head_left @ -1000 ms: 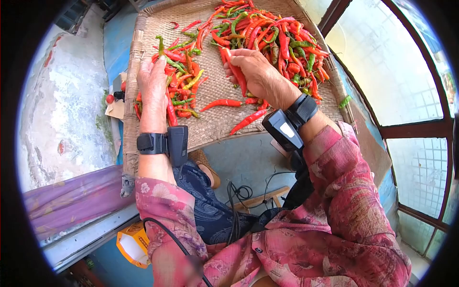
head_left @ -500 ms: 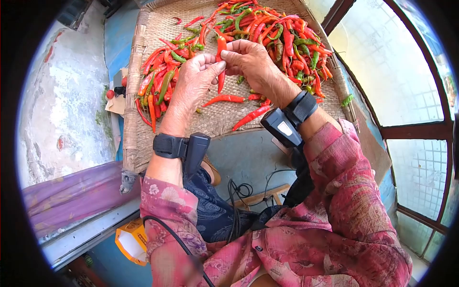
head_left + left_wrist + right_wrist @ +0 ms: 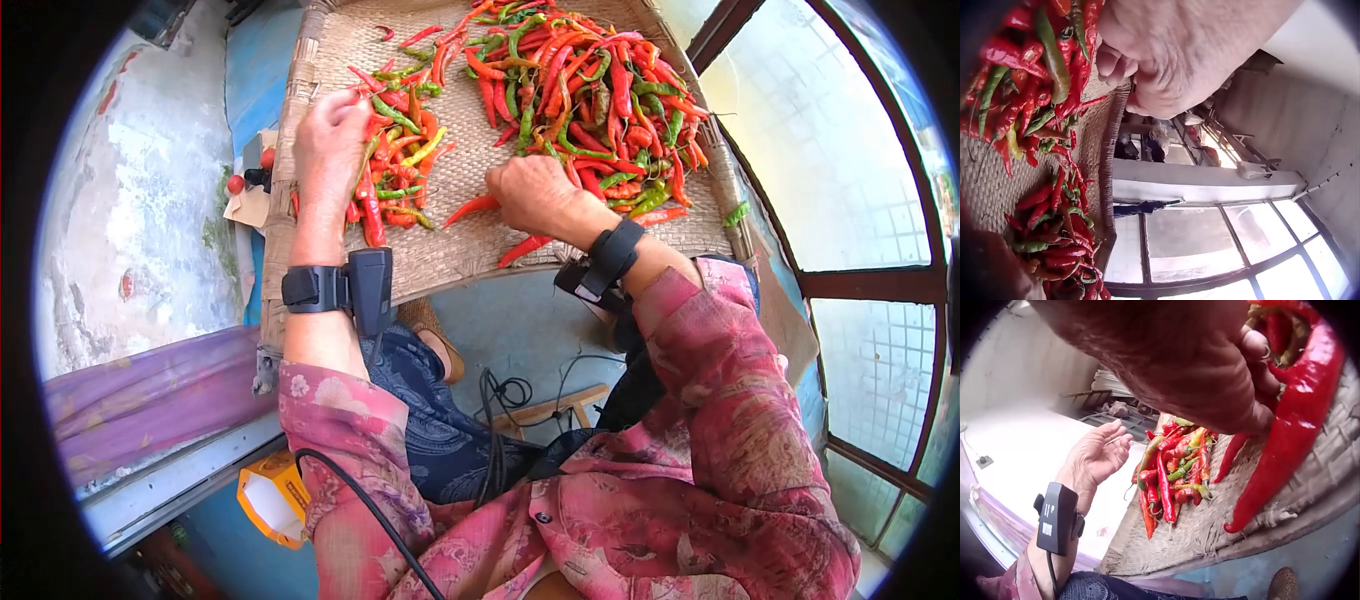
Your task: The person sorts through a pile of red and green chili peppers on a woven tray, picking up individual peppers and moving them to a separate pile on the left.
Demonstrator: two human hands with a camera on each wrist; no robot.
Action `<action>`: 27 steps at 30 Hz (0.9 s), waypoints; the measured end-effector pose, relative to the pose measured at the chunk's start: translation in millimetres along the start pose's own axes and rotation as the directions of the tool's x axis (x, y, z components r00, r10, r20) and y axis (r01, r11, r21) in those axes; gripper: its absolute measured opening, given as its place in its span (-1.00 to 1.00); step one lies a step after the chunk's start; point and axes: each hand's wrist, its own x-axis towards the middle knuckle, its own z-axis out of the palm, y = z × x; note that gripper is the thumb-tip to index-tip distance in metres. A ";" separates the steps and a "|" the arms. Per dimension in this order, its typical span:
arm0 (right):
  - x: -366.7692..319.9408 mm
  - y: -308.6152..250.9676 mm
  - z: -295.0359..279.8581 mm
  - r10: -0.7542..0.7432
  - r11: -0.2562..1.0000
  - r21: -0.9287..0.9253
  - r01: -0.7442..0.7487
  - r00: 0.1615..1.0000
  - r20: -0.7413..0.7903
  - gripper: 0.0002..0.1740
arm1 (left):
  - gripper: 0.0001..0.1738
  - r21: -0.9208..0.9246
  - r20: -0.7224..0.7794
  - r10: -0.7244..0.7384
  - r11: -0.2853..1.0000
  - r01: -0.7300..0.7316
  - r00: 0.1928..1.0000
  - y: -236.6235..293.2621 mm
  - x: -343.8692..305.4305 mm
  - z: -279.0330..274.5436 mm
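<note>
Red and green chili peppers lie in two piles on a woven tray (image 3: 455, 260). My left hand (image 3: 332, 150) is above the left edge of the smaller pile (image 3: 400, 165). The right wrist view shows the left hand (image 3: 1099, 456) palm up, its fingers loosely bent with no pepper visible in them. At the near side of the larger pile (image 3: 610, 100), my right hand (image 3: 540, 195) has its fingers curled over the end of a red pepper (image 3: 472, 208). That covered end is hidden. Another red pepper (image 3: 525, 250) lies nearer the tray's front edge.
A window (image 3: 870, 370) is on the right and a pale wall (image 3: 150, 200) on the left. Purple cloth (image 3: 160, 415) hangs at the lower left, above an orange box (image 3: 275, 500). Black cables (image 3: 495, 410) run below the tray. Small red round things (image 3: 236, 184) lie left of the tray.
The hands met around an upright red pepper half a second ago; now they are apart. The left hand has moved left over the small pile, the right hand down to a lying pepper.
</note>
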 end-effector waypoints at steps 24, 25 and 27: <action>-51.4 10.8 -29.1 -0.198 0.979 0.084 0.183 0.953 0.230 -0.86 | -0.63 0.569 0.016 0.300 0.782 -0.256 0.954 -2.9 -0.5 -10.8; -50.8 11.9 -27.1 -0.198 0.979 0.086 0.183 0.953 0.228 -0.86 | -0.63 0.615 -0.022 0.379 0.735 -0.286 0.925 3.2 -4.0 -10.8; -48.8 12.4 -26.2 -0.197 0.980 0.062 0.188 0.952 0.233 -0.88 | -0.68 0.544 -0.032 0.354 0.791 -0.281 0.935 13.4 -8.9 -3.1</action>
